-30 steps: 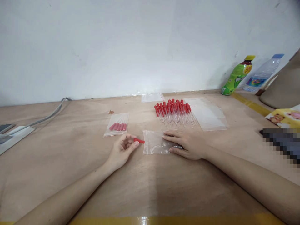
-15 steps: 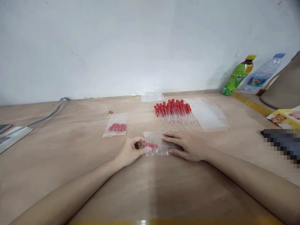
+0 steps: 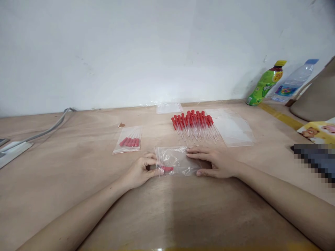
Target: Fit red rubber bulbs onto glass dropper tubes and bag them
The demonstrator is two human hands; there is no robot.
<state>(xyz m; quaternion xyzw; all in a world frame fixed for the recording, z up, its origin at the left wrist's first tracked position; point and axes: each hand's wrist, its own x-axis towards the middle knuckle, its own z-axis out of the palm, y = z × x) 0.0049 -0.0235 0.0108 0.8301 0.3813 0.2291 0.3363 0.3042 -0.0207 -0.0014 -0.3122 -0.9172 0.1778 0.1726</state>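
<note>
A clear zip bag [image 3: 179,160] lies flat on the table between my hands. My left hand [image 3: 142,169] has its thumb and fingers closed at the bag's left end, around the end of a red-bulbed dropper [image 3: 168,168] inside the plastic. With fingers apart, my right hand [image 3: 216,162] rests on the bag's right end. Beyond it lies a pile of droppers [image 3: 192,122] with red bulbs and thin clear stems. A filled bag [image 3: 128,139] holding several droppers is to the left of the pile.
Flat clear bags [image 3: 232,129] lie right of the pile, another [image 3: 169,108] by the wall. At the right stand a green bottle [image 3: 265,85], a water bottle [image 3: 294,83] and a beige container [image 3: 316,94]. A grey cable [image 3: 56,126] runs at the left.
My left hand has moved slightly left and pinches lower on the bag. The dropper in the bag has shifted toward me. My right hand has slid a little right.
</note>
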